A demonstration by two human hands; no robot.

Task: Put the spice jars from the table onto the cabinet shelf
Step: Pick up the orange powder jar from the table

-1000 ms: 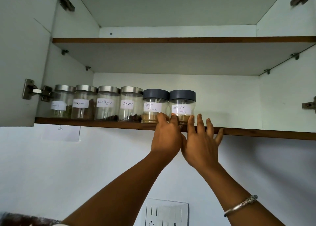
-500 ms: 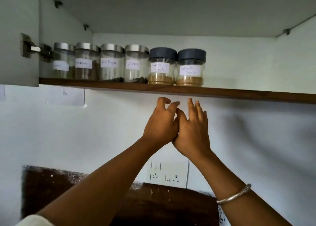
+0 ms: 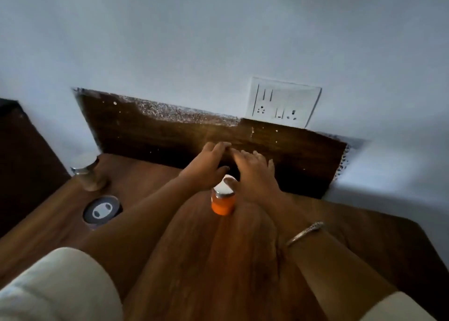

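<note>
Left hand [image 3: 206,166] and right hand [image 3: 255,175] hovered fingers spread, gripping nothing, either side of the orange spice jar [image 3: 223,203], right thumb at its lid; likely lining up a grab. The jar stood upright on the wooden table [image 3: 364,235] near the wall. A steel-lidded jar [image 3: 86,175] and a dark-lidded jar [image 3: 102,210] waited further left. A second earlier both hands were up at the cabinet shelf; since then they'd dropped to the table.
</note>
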